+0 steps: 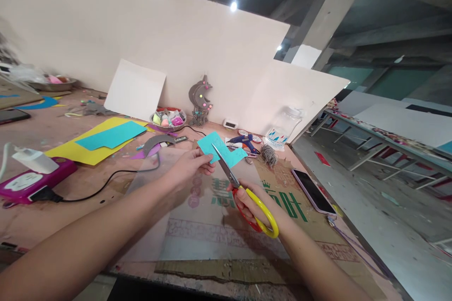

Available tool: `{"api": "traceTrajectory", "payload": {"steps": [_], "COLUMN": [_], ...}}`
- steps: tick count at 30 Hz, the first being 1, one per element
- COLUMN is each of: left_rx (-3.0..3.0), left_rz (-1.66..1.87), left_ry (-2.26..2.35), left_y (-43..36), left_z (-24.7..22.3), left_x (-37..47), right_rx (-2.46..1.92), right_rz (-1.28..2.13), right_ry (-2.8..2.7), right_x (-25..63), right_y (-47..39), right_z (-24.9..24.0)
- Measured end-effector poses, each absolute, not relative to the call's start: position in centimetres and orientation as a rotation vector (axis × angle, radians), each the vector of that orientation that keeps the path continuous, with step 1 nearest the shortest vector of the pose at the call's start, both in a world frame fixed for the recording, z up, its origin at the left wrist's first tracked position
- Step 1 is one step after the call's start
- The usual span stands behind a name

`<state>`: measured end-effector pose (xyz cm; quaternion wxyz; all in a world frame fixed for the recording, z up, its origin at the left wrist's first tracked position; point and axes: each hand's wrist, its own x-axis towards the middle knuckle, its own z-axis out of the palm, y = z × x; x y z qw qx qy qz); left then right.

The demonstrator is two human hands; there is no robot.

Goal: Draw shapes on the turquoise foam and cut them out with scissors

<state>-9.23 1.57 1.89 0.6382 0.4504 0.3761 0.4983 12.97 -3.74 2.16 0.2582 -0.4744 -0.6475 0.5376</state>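
Note:
My left hand [199, 163] pinches the left side of a turquoise paper piece [231, 154], which has a curved edge on its right part. In my right hand [252, 197] is a pair of scissors [229, 174] with one yellow and one red handle. The blades point up and left and lie across the paper; whether they are parted is hard to make out. Both hands are held above a cardboard sheet [282, 240] with a translucent sheet [183, 207] on it.
At left lie yellow paper [67, 150], blue paper [113, 135] and a purple power strip [67, 174] with a black cable. Behind are a bowl [169, 120], a grey moon ornament [201, 99], a blue glue gun [245, 141] and a jar [284, 127]. A phone [313, 190] lies right.

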Motion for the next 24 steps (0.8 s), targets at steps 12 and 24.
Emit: {"api": "traceTrajectory", "payload": {"steps": [12, 24], "left_rx": [1.111, 1.113], "left_rz": [0.976, 0.941], "left_ry": [0.881, 0.892], "left_y": [0.7, 1.0], "left_z": [3.0, 2.4], "left_x": [-8.8, -8.9], "right_rx": [-1.175, -1.191], "right_rz": [1.497, 1.472], "right_ry": [-1.720, -1.762], "right_x": [12.7, 13.0], "right_y": [-4.1, -3.5], "right_z": [3.1, 2.0]}}
